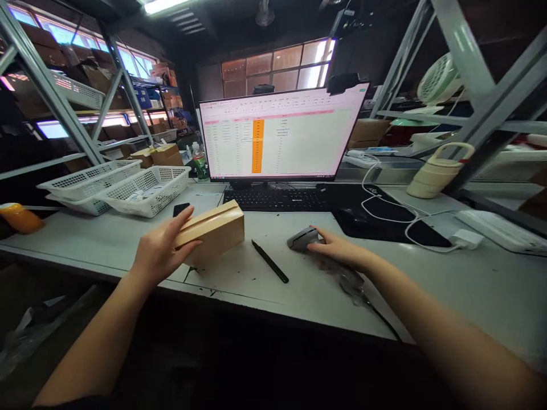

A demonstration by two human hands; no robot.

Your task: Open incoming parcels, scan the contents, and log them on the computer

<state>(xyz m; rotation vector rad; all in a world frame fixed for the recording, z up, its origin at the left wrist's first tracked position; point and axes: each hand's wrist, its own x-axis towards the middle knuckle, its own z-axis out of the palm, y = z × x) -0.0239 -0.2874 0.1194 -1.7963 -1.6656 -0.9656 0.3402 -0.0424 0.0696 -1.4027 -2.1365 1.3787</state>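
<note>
My left hand [160, 250] is closed around the left end of a small tan cardboard box [216, 233], thumb on its near side and fingers over the top. The box is tilted just above the desk. My right hand [335, 246] grips a grey corded barcode scanner [301, 239], its head turned left toward the box. The lower part of the scanner is blurred, and a dark cable [382, 322] trails from it to the desk's front edge. Between both hands lies a slim black pen-like tool [270, 261], touched by neither.
A monitor [299, 142] showing a spreadsheet stands behind a black keyboard [273, 199]. White baskets [147, 191] sit at the left, near an orange-capped jar [20, 218]. On the right are a mouse [354, 216] on a black mat, white cables, a power strip [504, 228] and a cream tumbler [436, 173].
</note>
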